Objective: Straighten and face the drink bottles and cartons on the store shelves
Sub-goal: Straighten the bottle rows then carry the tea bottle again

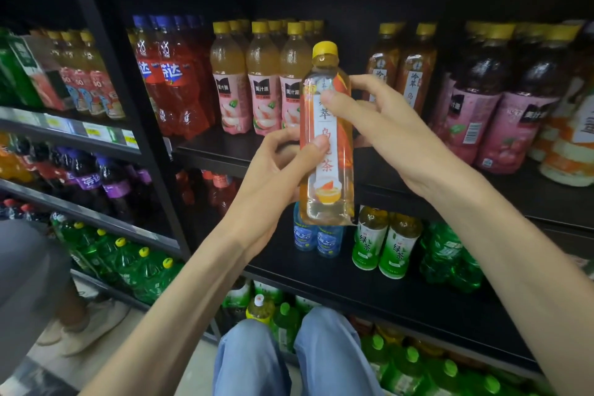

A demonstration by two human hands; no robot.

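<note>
Facing black store shelves (401, 296), left hand (276, 167) and right hand (379, 116) both grip a tea bottle (328, 145).

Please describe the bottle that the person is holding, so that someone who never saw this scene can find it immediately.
Look at the black shelf carrying the pink-labelled peach drinks. In front of it, between the left hand and right hand, is the oolong tea bottle. It is the only bottle off the shelves: yellow cap, amber tea, a white label strip with red characters facing the camera.
</note>
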